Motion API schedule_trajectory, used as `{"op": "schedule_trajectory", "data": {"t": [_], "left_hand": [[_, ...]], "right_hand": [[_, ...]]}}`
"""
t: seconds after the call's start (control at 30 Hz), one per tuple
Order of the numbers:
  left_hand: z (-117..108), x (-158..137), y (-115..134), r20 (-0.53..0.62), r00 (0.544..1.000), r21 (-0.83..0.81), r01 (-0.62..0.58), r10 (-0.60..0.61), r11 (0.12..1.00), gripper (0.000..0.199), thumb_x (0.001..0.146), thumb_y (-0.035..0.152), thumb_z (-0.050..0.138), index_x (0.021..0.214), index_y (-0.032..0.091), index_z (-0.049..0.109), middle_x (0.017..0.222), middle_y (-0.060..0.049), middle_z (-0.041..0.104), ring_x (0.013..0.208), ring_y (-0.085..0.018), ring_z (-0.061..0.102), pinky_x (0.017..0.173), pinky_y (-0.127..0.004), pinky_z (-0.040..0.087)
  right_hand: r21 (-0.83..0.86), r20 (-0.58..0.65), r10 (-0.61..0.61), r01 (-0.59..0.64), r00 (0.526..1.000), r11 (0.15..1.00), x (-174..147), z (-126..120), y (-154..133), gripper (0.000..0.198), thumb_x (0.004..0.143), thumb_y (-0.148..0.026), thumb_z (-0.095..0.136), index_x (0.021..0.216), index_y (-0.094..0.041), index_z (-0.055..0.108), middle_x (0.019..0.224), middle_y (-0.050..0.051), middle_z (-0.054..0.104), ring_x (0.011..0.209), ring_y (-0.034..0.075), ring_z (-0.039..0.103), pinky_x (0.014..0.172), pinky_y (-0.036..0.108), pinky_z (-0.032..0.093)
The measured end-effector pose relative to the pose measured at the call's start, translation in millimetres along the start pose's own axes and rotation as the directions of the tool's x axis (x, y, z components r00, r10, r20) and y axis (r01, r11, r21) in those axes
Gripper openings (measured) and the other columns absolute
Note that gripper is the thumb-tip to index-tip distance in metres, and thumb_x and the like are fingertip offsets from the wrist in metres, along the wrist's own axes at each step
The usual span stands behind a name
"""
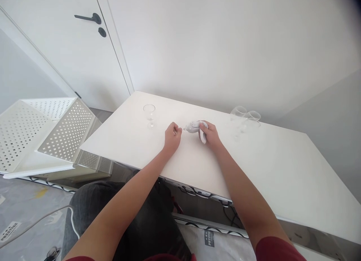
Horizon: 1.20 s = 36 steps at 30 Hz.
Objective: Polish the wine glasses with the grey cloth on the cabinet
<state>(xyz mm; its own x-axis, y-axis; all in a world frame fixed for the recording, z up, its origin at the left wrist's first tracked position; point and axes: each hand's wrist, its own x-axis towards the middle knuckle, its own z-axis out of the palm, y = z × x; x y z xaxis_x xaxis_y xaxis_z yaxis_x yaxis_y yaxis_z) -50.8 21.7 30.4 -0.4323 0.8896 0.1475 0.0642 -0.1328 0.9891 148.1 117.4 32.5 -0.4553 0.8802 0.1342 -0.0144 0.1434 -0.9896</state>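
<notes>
A stemmed drinking glass (192, 128) lies sideways in the air above the white table, its bowl toward the right. My left hand (172, 138) is closed around the foot end, and the fingers hide most of the foot. My right hand (211, 134) grips a white patterned cloth (203, 137) pressed against the bowl; part of the cloth hangs below the fingers. How far the cloth goes inside the bowl I cannot tell. Left of my hands, another stemmed glass (149, 110) stands upright on the table.
Several clear glasses (252, 120) stand close together near the table's back edge, on the right. The white tabletop (270, 159) meets a wall behind. On the left are a perforated white metal rack (66, 135) and a door with a dark handle (96, 18).
</notes>
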Motion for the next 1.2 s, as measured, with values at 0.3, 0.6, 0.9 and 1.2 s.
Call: {"op": "schedule_trajectory", "data": {"t": [0.3,0.6,0.9,1.2], "left_hand": [[4,-3,4,0.389,0.92,0.231,-0.061,-0.035,0.971,0.022,0.098,0.039,0.056,0.09,0.02,0.065,0.071,0.002,0.067,0.063,-0.011,0.05,0.066,-0.026,0.04],[2,-1,-2,0.273,0.962,0.294,-0.082,-0.001,0.952,0.029,0.094,0.033,0.05,0.069,0.019,0.053,0.063,0.001,0.056,0.06,-0.012,0.045,0.063,-0.027,0.036],[4,-8,3,0.419,0.906,0.396,-0.243,0.061,0.885,0.031,0.091,0.031,0.057,0.064,0.02,0.048,0.054,0.003,0.045,0.056,-0.012,0.034,0.064,-0.03,0.028],[2,-9,7,0.535,0.84,0.271,-0.27,0.089,0.924,0.032,0.095,0.036,0.054,0.072,0.019,0.065,0.063,0.001,0.063,0.059,-0.011,0.049,0.067,-0.027,0.039]], "right_hand": [[-0.459,-0.495,-0.532,0.313,0.688,0.832,-6,14,-10,0.037,0.109,-0.055,0.059,0.119,-0.022,0.073,0.118,0.01,0.074,0.113,0.028,0.068,0.103,0.045,0.055],[-0.648,0.5,-0.657,0.747,0.564,0.148,-6,34,-18,0.022,0.102,-0.011,0.05,0.11,-0.022,0.066,0.14,0.007,0.071,0.146,0.029,0.056,0.135,0.06,0.02],[-0.371,-0.24,-0.342,0.24,0.909,0.897,-2,35,-24,0.018,0.088,-0.025,0.061,0.094,-0.023,0.078,0.092,0.004,0.071,0.089,0.025,0.065,0.102,0.045,0.055],[0.283,-0.173,-0.033,0.082,0.984,0.956,2,7,-23,0.026,0.083,-0.046,0.073,0.076,-0.023,0.062,0.085,0.002,0.06,0.074,0.017,0.059,0.065,0.029,0.057]]}}
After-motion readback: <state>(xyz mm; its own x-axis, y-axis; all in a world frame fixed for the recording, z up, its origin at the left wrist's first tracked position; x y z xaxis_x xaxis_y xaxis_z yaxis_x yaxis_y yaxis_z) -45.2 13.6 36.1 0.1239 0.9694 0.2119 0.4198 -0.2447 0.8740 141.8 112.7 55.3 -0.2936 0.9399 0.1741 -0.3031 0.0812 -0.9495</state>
